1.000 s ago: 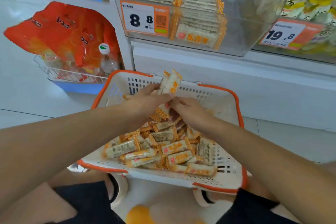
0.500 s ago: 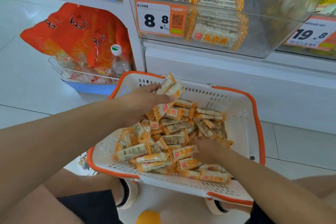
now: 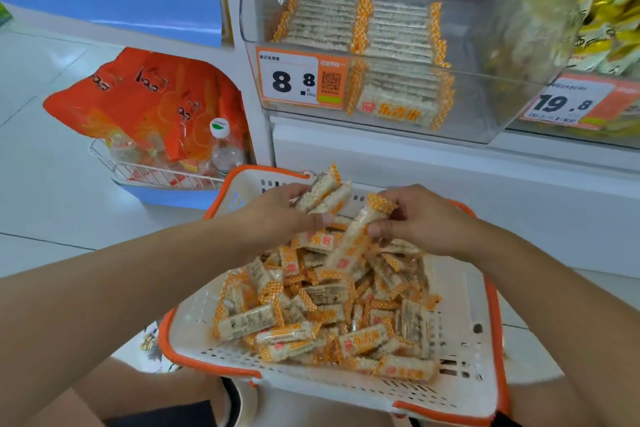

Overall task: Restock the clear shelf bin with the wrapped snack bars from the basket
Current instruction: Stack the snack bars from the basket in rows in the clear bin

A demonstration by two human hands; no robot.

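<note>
Orange-ended snack bar pinched by right hand, above basket.

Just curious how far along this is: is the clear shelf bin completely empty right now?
No, neat rows of wrapped bars already lie inside the clear shelf bin.

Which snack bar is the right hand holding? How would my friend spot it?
Find the white basket with the orange rim, heaped with bars. Above the heap, the right hand pinches one long bar. It alone slants down from the fingers toward the heap.
</note>
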